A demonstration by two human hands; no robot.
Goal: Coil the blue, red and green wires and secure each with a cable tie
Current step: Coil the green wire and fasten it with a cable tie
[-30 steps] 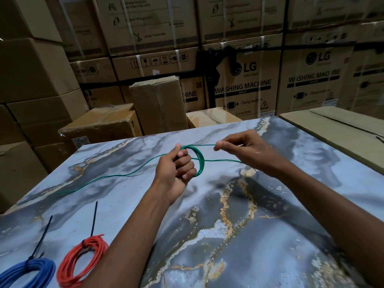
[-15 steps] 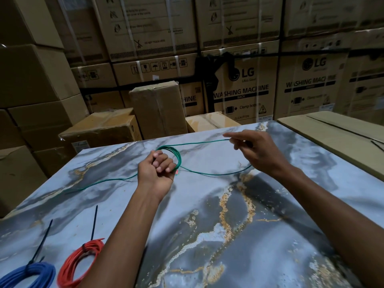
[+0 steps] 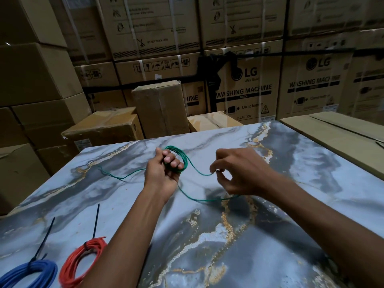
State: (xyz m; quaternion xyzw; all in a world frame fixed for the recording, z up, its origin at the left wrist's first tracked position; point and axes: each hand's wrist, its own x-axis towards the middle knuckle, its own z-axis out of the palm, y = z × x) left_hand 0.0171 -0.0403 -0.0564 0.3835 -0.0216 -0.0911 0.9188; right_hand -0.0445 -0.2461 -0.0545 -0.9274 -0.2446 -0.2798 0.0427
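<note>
Behind the far edge of the table (image 3: 270, 215) you have a wall of stacked cardboard boxes (image 3: 245, 88), and one more flat carton (image 3: 340, 134) stands against the right edge. The table has a marble pattern in grey, white and gold.

Your left hand (image 3: 166, 171) is over the far middle part of the table. Its fingers are curled around a small coil of the green wire (image 3: 182, 161), and the loops go around the fingers. From the coil one loose piece of the wire runs to the left and lies on the table toward the far left corner. Another piece goes to the right, to your right hand (image 3: 234, 173), which pinches it between the thumb and the first finger; the other fingers are bent. Below the hands a slack loop of the same wire rests on the table.

Near the left part of the near edge lie two finished coils, just beside each other: the red wire (image 3: 83, 265) and, to its left, the blue wire (image 3: 31, 273). Each one has a black cable tie (image 3: 96, 221) around it with the tail pointing to the far side; the tie on the blue coil (image 3: 44, 240) is the same.
</note>
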